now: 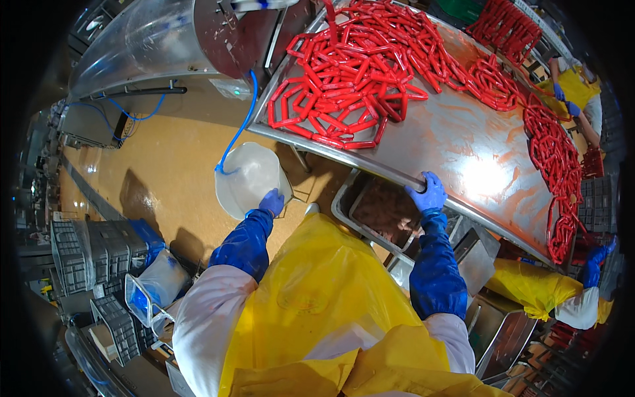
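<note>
My left hand (272, 201), in a blue glove, is closed at the near right rim of a white bucket (246, 178). A blue hose (243, 126) hangs down into that bucket. To the right, my right hand (430, 192), also gloved in blue, grips the near edge of a steel table (456, 139), its thumb apart from the fingers. Linked red sausages (350, 73) lie heaped on the table's far left part. More red sausage chains (555, 159) run along the far side and down the right end.
Under the table edge stands a grey tub (383, 212) with brownish contents. A large metal machine (152, 46) rises at the far left. Grey crates (99, 251) and a clear bin (155, 288) stand at left. Co-workers in yellow aprons (536, 288) are at the right.
</note>
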Demonstrator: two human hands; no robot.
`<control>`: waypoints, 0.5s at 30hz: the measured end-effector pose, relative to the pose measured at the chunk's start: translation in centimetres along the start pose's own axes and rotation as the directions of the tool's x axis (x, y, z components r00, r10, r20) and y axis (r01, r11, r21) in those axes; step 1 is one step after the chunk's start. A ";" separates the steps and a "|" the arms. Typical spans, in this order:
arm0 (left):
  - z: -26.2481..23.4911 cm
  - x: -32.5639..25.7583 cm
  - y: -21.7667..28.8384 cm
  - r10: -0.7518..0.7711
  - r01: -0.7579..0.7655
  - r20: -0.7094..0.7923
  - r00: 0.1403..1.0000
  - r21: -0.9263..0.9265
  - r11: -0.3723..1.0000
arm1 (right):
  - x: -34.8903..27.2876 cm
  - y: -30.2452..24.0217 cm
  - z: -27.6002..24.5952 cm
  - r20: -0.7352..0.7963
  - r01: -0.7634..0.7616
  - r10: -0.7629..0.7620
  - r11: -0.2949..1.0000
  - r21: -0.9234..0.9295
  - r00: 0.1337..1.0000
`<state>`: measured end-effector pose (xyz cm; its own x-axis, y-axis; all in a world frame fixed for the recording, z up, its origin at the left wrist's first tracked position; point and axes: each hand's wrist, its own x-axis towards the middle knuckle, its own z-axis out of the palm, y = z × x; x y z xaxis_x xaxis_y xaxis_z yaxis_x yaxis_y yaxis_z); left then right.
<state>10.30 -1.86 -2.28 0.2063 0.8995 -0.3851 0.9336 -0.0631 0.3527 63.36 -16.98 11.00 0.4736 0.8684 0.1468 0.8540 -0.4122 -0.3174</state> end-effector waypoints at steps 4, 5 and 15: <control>0.0 -0.2 0.1 -0.053 0.053 0.021 0.998 -0.008 0.999 | 0.1 -0.3 -0.2 -0.011 0.009 -0.009 1.000 0.007 1.000; -0.2 -0.3 0.4 -0.071 0.071 0.027 0.997 -0.006 0.997 | 0.1 -0.4 -0.3 -0.006 0.003 -0.003 1.000 0.001 1.000; -0.1 0.3 0.0 -0.089 0.088 0.094 0.992 0.008 0.996 | 0.1 -0.8 -0.8 0.002 0.009 -0.009 1.000 0.010 1.000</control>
<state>10.33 -1.57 -2.24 0.1493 0.8570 -0.4932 0.9504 0.0133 0.3107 62.92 -16.78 12.00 0.4655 0.8726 0.1481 0.8560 -0.4014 -0.3259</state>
